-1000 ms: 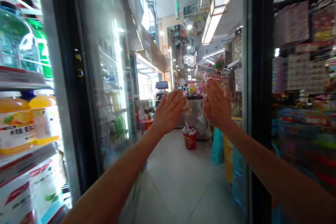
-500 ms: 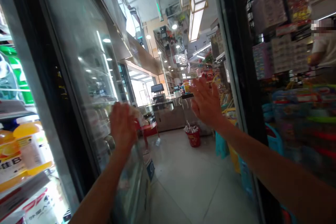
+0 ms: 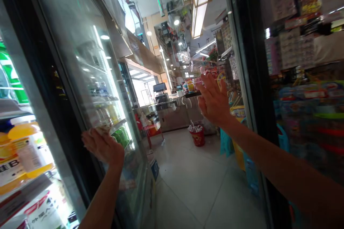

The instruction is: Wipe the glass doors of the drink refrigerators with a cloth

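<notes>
A glass door [image 3: 188, 186] with a black frame [image 3: 249, 78] stands upright in front of me. My left hand [image 3: 103, 146] is low at the pane's left side, by the black left upright, with its fingers bent sideways over a pale crumpled thing that looks like a cloth [image 3: 103, 128]. Most of that cloth is hidden behind the fingers. Higher up and to the right, my right hand [image 3: 213, 96] lies flat with fingers spread, seemingly against the glass. It appears to hold nothing.
On the left, lit shelves hold orange drink bottles [image 3: 27, 146]. Through the glass show another drinks cooler [image 3: 120, 128], a red bucket [image 3: 197, 136] on the tiled floor and a counter [image 3: 172, 116]. Packaged goods [image 3: 278, 0] hang at right, beside a partly visible person [image 3: 328, 48].
My left hand has moved left and down across the pane towards the left upright. My right hand has stayed in nearly the same place. The view has shifted slightly.
</notes>
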### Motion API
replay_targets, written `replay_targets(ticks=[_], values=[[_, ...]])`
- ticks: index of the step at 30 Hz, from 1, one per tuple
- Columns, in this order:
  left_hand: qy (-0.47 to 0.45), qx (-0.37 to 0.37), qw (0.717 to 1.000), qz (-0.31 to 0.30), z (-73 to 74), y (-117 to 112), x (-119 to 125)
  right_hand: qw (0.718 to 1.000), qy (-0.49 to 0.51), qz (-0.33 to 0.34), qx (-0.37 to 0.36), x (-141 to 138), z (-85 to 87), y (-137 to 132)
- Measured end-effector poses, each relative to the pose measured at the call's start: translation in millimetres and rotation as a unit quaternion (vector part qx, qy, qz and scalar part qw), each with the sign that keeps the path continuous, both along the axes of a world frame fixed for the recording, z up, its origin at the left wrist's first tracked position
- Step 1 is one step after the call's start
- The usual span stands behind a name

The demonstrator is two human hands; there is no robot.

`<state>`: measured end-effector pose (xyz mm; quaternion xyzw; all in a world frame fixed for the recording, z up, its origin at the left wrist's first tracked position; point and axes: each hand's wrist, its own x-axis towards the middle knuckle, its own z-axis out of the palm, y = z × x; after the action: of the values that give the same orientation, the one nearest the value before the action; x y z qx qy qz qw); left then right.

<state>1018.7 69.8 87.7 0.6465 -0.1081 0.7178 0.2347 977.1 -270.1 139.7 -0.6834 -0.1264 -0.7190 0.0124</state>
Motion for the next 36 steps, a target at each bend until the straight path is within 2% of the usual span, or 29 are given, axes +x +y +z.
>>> replay_targets(ticks=[1, 3, 5, 6, 7, 8, 10, 11, 12, 13, 14, 16, 17, 18, 19, 21, 22, 23, 24, 25, 26, 28, 29, 30, 31, 32, 34, 35, 36], values=[[-0.012, 0.017, 1.0, 0.014, -4.1, -8, -2, 1.0, 0.003, 0.002, -0.001, 0, -0.6, 0], [-0.036, 0.147, 0.988, 0.036, -13.2, -33, -7, 1.0, 0.007, 0.01, -0.004, 1, -1.9, -1], [-0.026, 0.297, 0.954, 0.025, -18.9, -52, -11, 1.0, 0.007, 0.017, -0.011, 1, -3.5, -5], [-0.024, 0.324, 0.945, 0.021, -19.3, -54, -12, 1.0, 0.006, 0.02, -0.014, 0, -4.8, -6], [-0.027, 0.308, 0.951, 0.022, -18.2, -52, -11, 1.0, 0.006, 0.021, -0.014, -1, -6.5, -8], [-0.034, 0.252, 0.967, 0.025, -15.8, -46, -9, 1.0, 0.006, 0.02, -0.012, -2, -9.0, -8], [-0.052, 0.088, 0.994, 0.03, -10.2, -33, -5, 1.0, 0.007, 0.015, -0.011, -4, -16.8, -3], [-0.056, 0.027, 0.998, 0.03, -8.3, -30, -4, 1.0, 0.01, 0.013, -0.016, -5, -22.0, 1], [-0.059, 0.004, 0.998, 0.029, -7.7, -32, -4, 1.0, 0.014, 0.012, -0.026, -5, -27.8, 7], [-0.056, 0.032, 0.998, 0.025, -8.6, -38, -5, 0.999, 0.018, 0.013, -0.041, -6, -33.9, 13], [-0.047, 0.107, 0.993, 0.02, -10.6, -47, -7, 0.998, 0.023, 0.015, -0.057, -6, -39.8, 20], [-0.033, 0.289, 0.956, 0.015, -16.1, -63, -12, 0.996, 0.028, 0.026, -0.08, -6, -49.8, 29], [-0.032, 0.342, 0.939, 0.016, -18.6, -66, -13, 0.996, 0.029, 0.033, -0.084, -6, -53.3, 31], [-0.032, 0.349, 0.936, 0.021, -20.7, -64, -13, 0.995, 0.028, 0.041, -0.084, -5, -55.7, 32], [-0.035, 0.308, 0.95, 0.028, -22.3, -59, -12, 0.995, 0.028, 0.047, -0.082, -5, -57.2, 32], [-0.041, 0.127, 0.99, 0.047, -25.2, -41, -8, 0.996, 0.025, 0.056, -0.072, -5, -58.4, 30], [-0.041, 0.041, 0.997, 0.055, -27.1, -33, -7, 0.996, 0.024, 0.056, -0.065, -5, -58.5, 29], [-0.037, -0.014, 0.997, 0.059, -29.6, -30, -6, 0.997, 0.024, 0.054, -0.059, -4, -58.7, 29], [-0.032, -0.023, 0.998, 0.058, -32.7, -30, -7, 0.997, 0.024, 0.049, -0.052, -4, -58.9, 29], [-0.024, 0.017, 0.998, 0.051, -36.0, -35, -9, 0.998, 0.024, 0.044, -0.047, -4, -59.1, 30], [-0.014, 0.093, 0.995, 0.041, -39.2, -41, -11, 0.998, 0.025, 0.039, -0.046, -4, -59.4, 30], [-0.001, 0.247, 0.969, 0.027, -43.6, -52, -14, 0.998, 0.026, 0.032, -0.051, -4, -60.1, 30], [-0.001, 0.282, 0.959, 0.027, -44.3, -53, -14, 0.998, 0.026, 0.031, -0.055, -5, -60.4, 29], [-0.004, 0.273, 0.961, 0.032, -44.0, -50, -13, 0.997, 0.028, 0.03, -0.058, -5, -60.8, 29], [-0.008, 0.218, 0.975, 0.042, -43.1, -44, -11, 0.997, 0.031, 0.029, -0.061, -5, -61.2, 28], [-0.014, 0.134, 0.989, 0.052, -41.8, -36, -9, 0.997, 0.034, 0.028, -0.063, -5, -61.7, 27], [-0.02, -0.019, 0.997, 0.069, -39.9, -26, -7, 0.997, 0.037, 0.026, -0.061, -5, -62.8, 26], [-0.023, -0.046, 0.996, 0.072, -39.8, -26, -7, 0.997, 0.035, 0.027, -0.057, -5, -63.3, 27], [-0.023, -0.022, 0.997, 0.07, -40.3, -30, -8, 0.998, 0.031, 0.027, -0.053, -5, -63.7, 27]])
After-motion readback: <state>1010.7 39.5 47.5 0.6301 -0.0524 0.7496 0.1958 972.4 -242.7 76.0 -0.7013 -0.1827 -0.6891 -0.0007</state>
